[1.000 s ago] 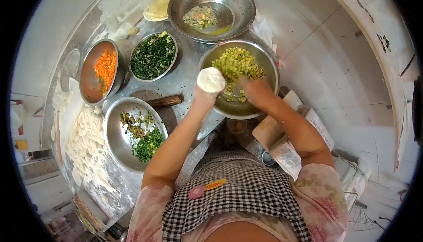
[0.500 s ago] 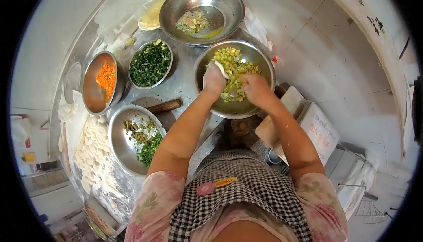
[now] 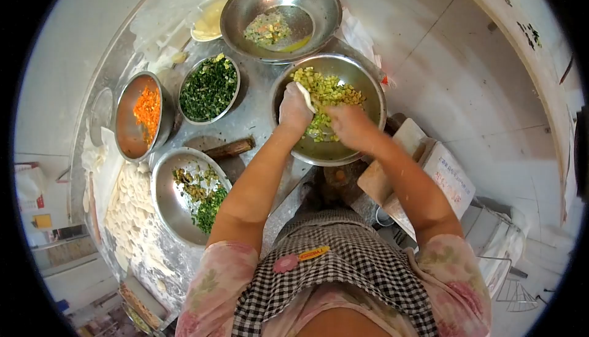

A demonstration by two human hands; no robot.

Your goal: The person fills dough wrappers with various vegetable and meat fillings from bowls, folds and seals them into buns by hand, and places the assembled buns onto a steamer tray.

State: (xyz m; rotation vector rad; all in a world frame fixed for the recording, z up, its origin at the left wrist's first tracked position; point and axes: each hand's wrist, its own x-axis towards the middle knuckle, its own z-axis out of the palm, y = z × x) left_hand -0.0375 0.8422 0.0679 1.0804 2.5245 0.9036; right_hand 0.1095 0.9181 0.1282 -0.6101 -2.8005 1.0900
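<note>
My left hand is cupped around a white dough wrapper, whose edge shows along the thumb side. It is over the left part of a large steel bowl of chopped yellow-green filling. My right hand is over the same bowl, its curled fingers pointing at the wrapper. Slight blur hides its fingertips, and I cannot make out what they hold. Some filling lies below and between the two hands.
Beyond stands a wide steel bowl with leftover chopped mix. Left are bowls of dark chopped greens, orange shreds and mixed greens. Many dough pieces lie on the floured table. A wooden rod and a written-on box are nearby.
My right hand has moved slightly left and down, closer to the wrapper. My left hand has shifted a little left, still holding the wrapper. The bowls stay in place.
</note>
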